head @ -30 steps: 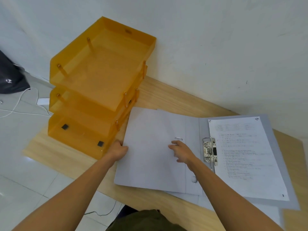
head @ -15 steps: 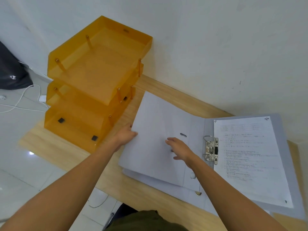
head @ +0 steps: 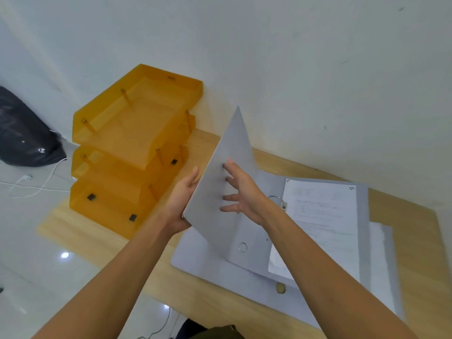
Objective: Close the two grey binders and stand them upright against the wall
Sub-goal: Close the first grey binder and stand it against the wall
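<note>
Two grey binders lie stacked on the wooden table, both open. The upper binder (head: 362,216) holds printed paper (head: 320,216) on its ring clip (head: 278,200). Its left cover (head: 220,192) stands raised, nearly upright. My left hand (head: 182,204) grips that cover's left edge from beneath. My right hand (head: 241,192) rests on the cover's inner face with fingers spread. The lower binder (head: 210,267) lies flat beneath it, with its left cover and a finger hole showing.
A three-tier orange plastic letter tray (head: 132,152) stands at the table's left end against the white wall (head: 293,69). The wooden table (head: 413,241) ends near my body. A black bag (head: 22,133) and white cables (head: 36,187) lie on the floor at left.
The upper binder's left cover has swung up from lying flat to nearly upright. My left hand rose with its edge, and my right hand followed on the inner face.
</note>
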Available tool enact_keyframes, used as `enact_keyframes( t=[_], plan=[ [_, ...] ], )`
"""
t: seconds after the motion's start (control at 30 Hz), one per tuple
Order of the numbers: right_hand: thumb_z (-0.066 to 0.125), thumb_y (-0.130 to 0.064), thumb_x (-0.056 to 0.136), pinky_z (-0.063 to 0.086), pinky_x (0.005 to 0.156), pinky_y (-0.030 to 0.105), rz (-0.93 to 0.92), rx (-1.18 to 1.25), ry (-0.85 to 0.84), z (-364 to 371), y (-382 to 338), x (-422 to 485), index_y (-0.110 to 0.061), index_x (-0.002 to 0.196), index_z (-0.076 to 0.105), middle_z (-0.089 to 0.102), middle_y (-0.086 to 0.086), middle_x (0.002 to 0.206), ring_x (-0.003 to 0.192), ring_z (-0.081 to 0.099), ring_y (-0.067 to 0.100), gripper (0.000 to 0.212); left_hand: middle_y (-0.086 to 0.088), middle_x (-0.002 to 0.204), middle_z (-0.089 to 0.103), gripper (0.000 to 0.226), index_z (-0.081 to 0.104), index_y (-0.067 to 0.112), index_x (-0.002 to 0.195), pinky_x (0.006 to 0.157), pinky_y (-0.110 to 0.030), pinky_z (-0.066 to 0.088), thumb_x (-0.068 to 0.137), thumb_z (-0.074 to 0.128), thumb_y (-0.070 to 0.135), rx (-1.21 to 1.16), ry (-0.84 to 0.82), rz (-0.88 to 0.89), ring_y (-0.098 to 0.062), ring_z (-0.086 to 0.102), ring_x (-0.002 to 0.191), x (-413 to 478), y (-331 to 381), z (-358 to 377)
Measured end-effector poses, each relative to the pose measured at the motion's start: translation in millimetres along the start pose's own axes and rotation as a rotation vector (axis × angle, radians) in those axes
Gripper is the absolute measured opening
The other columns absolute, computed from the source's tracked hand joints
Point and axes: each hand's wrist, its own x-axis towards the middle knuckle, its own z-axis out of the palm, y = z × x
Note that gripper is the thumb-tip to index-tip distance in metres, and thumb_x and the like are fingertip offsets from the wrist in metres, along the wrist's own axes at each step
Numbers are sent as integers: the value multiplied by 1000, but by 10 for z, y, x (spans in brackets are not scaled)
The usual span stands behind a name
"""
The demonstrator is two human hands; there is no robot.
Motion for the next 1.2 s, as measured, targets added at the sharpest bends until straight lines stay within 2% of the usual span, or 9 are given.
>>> enact_keyframes(
  t=[0.13, 0.27, 0.4, 0.57, 0.8, 0.87, 0.97, 1.1, 1.2],
  plan=[
    [51, -62, 93, 55, 97, 57, -13, 25, 7, -269, -108, -262, -34, 143, 42, 49, 3, 145, 126, 56, 41, 58, -11, 117, 75, 42, 69, 24, 124, 81, -40, 60, 104, 37, 43, 175, -47, 91, -26, 74, 93, 94, -255, 368],
    [61, -38, 96, 63, 78, 51, -21, -10, 106, -589, -51, -456, -28, 146, 41, 60, 6, 130, 109, 67, 38, 55, -3, 143, 62, 56, 56, 29, 143, 113, -45, 41, 98, 42, 59, 384, -100, 51, -22, 59, 130, 350, -690, 603],
    [49, -6, 96, 59, 52, 33, -59, -103, 227, -882, 71, -699, -16, 143, 44, 65, 16, 123, 83, 69, 27, 48, 14, 163, 30, 70, 27, 38, 158, 119, -30, 22, 95, 42, 65, 494, -48, -1, -12, 30, 150, 460, -996, 751],
    [48, 0, 94, 58, 58, 35, -92, -68, 216, -957, 91, -751, -12, 139, 50, 67, 17, 121, 86, 68, 28, 47, 8, 168, 18, 72, 16, 35, 160, 123, -45, 15, 97, 42, 60, 481, 86, -91, -20, 18, 156, 446, -1102, 567],
    [51, 6, 91, 60, 84, 43, -76, 33, 166, -905, 274, -570, -14, 130, 60, 73, 6, 115, 99, 70, 28, 44, 4, 168, 19, 74, 16, 28, 161, 122, -40, 19, 98, 44, 56, 654, 283, -16, -23, 23, 154, 407, -907, -114],
    [53, 7, 89, 58, 93, 46, -82, 50, 279, -1027, 481, -489, -13, 132, 61, 72, 9, 123, 107, 70, 30, 48, 1, 165, 28, 81, 16, 27, 161, 120, -43, 27, 95, 54, 54, 684, 322, -38, -28, 33, 149, 426, -838, -284],
    [56, 5, 89, 58, 85, 38, -54, -106, 489, -1211, 786, -452, -17, 138, 53, 67, 5, 125, 104, 68, 26, 53, -2, 151, 51, 93, 29, 26, 157, 105, -47, 50, 80, 73, 54, 645, 322, -97, -28, 58, 127, 531, -861, -500],
    [59, 2, 91, 49, 66, 21, -5, -215, 611, -1385, 1070, -378, -19, 153, 35, 60, 10, 132, 104, 60, 24, 69, -2, 130, 66, 62, 46, 23, 144, 68, -29, 56, 89, 73, 35, 602, 235, -117, -17, 69, 101, 623, -918, -483],
    [60, 0, 89, 52, 87, 30, 85, -394, 632, -1414, 1221, -246, -18, 159, 26, 46, 16, 151, 126, 55, 30, 80, -3, 130, 68, 59, 50, 21, 140, 66, -27, 56, 88, 74, 34, 608, 202, -122, -16, 70, 99, 694, -923, -496]
  ],
)
